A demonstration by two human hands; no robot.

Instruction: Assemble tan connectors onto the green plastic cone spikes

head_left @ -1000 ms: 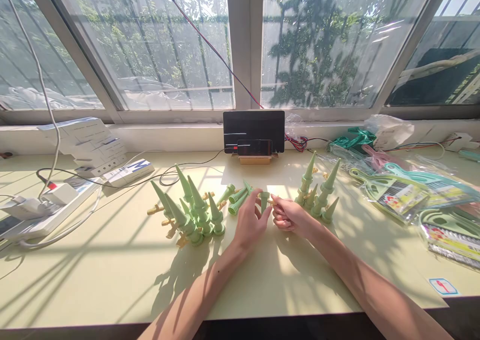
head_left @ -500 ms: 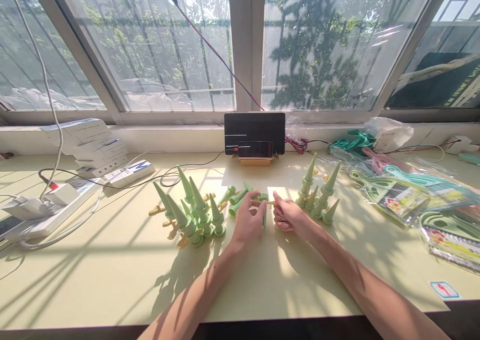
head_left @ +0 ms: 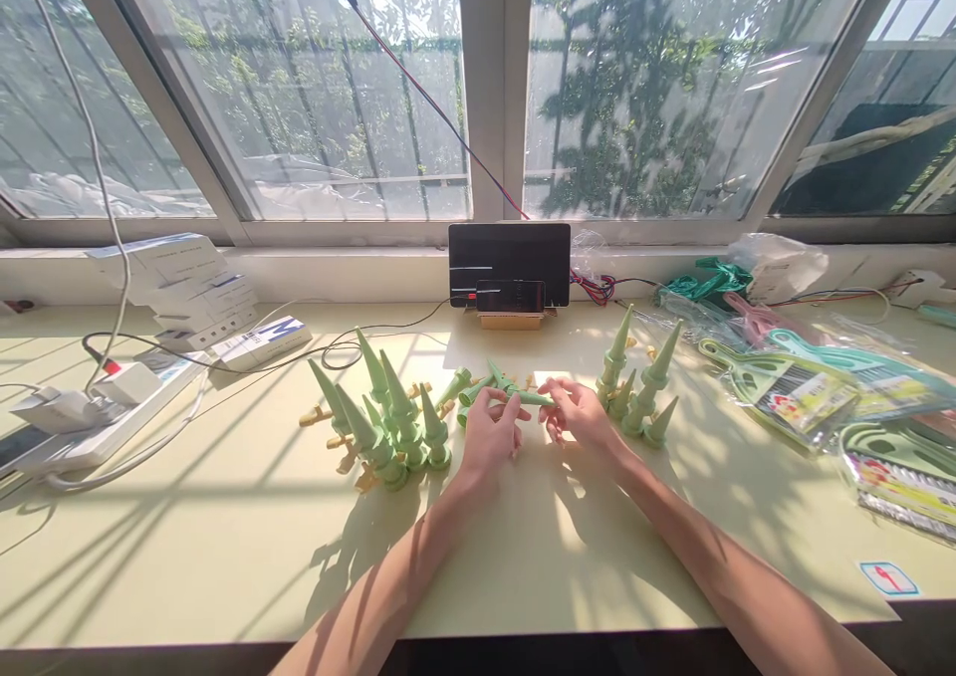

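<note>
A light green cone-shaped piece [head_left: 532, 397] lies sideways between my hands, just above the table. My left hand [head_left: 493, 435] closes thumb and fingers around its left end. My right hand [head_left: 581, 419] pinches its other end with the fingertips. Behind my left hand, several loose green cone pieces [head_left: 472, 393] lie on their sides, partly covered by it. Left of them stands a cluster of upright green cones with turret-like rings [head_left: 403, 427], yellow pegs [head_left: 318, 416] sticking out sideways. Similar green cones [head_left: 638, 407] stand beyond my right hand.
A black tablet [head_left: 509, 253] and a phone [head_left: 511, 297] stand on a holder at the back. White boxes [head_left: 198, 278] and a power strip [head_left: 141, 412] with cables sit left. Bagged green brush-and-dustpan sets [head_left: 784, 382] lie right. A numbered card [head_left: 888, 577] is near the front edge.
The green cone has turned from pointing down to lying sideways between my hands. The yellow peg that showed at my right fingertips is no longer visible there.
</note>
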